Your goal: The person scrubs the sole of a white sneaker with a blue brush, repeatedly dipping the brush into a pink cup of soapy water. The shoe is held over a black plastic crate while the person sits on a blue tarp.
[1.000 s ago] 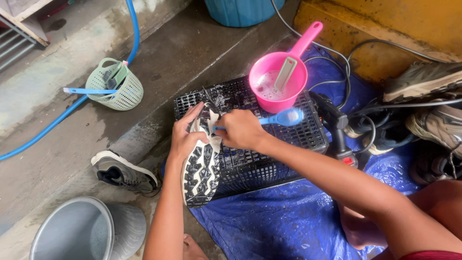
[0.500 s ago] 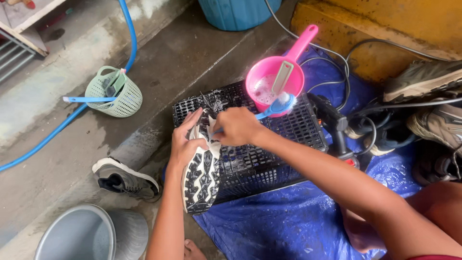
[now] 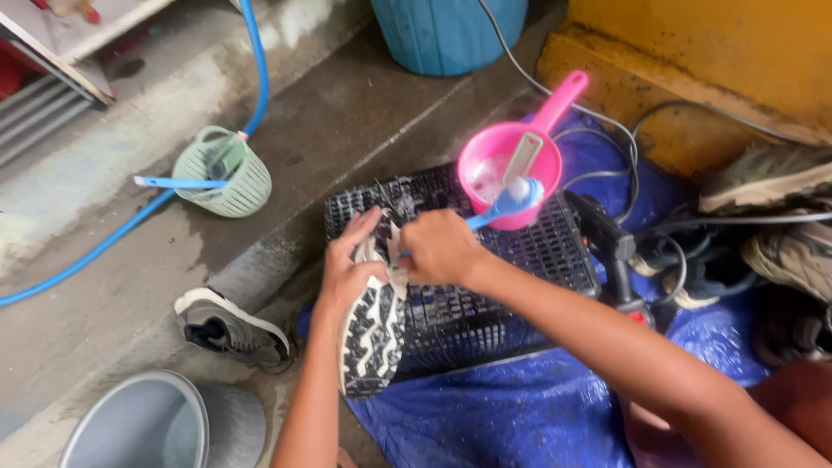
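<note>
The left hand (image 3: 351,276) grips a shoe (image 3: 374,334), fingers (image 3: 364,227) curled over its upper end, sole turned up toward the camera. The sole is black with a white zigzag tread. The shoe lies on the near left corner of a black crate (image 3: 529,260) that rests upside down on a blue tarp (image 3: 511,416).

The right hand (image 3: 440,250) is closed around a blue brush (image 3: 507,204), its working end hidden at the top of the shoe, where the two hands almost touch. The brush's free end points up and right toward a pink dipper (image 3: 511,169) standing on the far edge of the crate, a pale flat tool leaning inside it.

A second shoe (image 3: 227,328) lies on its side on the wet concrete floor (image 3: 347,121) left of the crate, with a grey bucket (image 3: 143,425) just below it. Farther left sits a green basket (image 3: 227,178) with a blue handle across it, beside a blue hose (image 3: 130,221). A blue tub (image 3: 451,35) stands at the top edge. To the right, more worn shoes (image 3: 780,186) and dark cables pile up by a yellow wall (image 3: 719,52).
</note>
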